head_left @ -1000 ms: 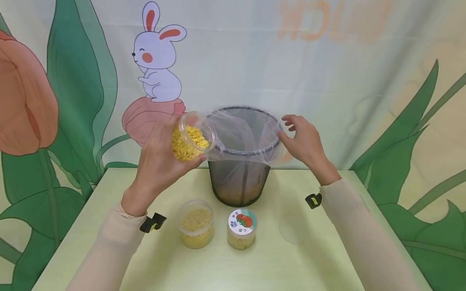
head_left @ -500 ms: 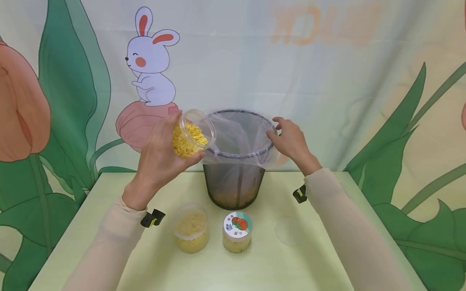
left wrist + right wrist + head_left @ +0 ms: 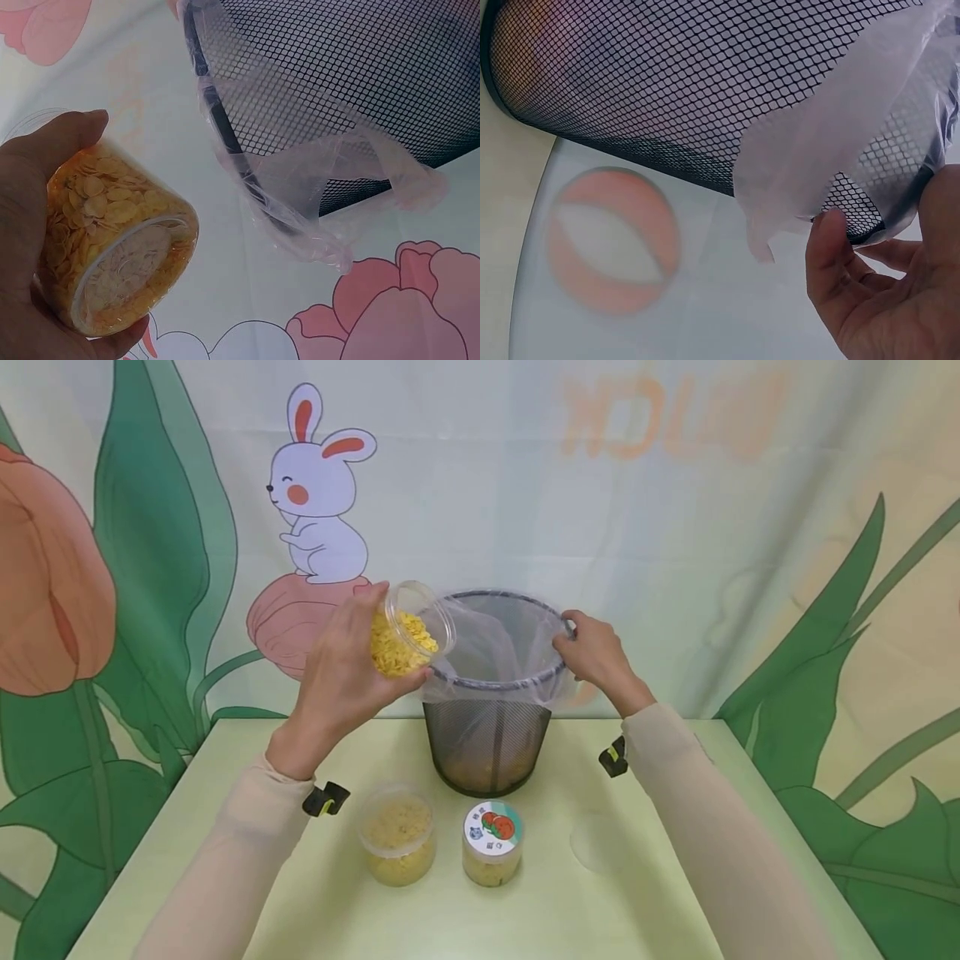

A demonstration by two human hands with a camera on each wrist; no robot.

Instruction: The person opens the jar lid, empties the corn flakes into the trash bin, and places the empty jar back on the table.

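My left hand [image 3: 330,672] grips a clear plastic jar [image 3: 397,647] part full of yellow flakes. The jar is tilted on its side, its uncovered mouth at the left rim of a black mesh wastebasket [image 3: 487,747]. In the left wrist view the flakes lie against the wall and base of the jar [image 3: 131,232]. A thin translucent bag [image 3: 480,627] lines the basket and folds over its rim. On the basket's right side, my right hand [image 3: 600,652] holds the rim, fingers bent around it; the right wrist view shows the liner [image 3: 802,150] bunched beside that hand [image 3: 892,285].
In front of the basket stand a larger clear tub [image 3: 397,847] with yellowish contents and a smaller jar [image 3: 491,852] with a fruit-printed lid. A flat transparent disc [image 3: 596,842] lies to their right on the table [image 3: 555,910]. A printed curtain [image 3: 675,527] hangs behind.
My right hand has moved onto the rim and its fingers now hold it. The tilted jar in my left hand has come slightly farther over the basket's left edge.
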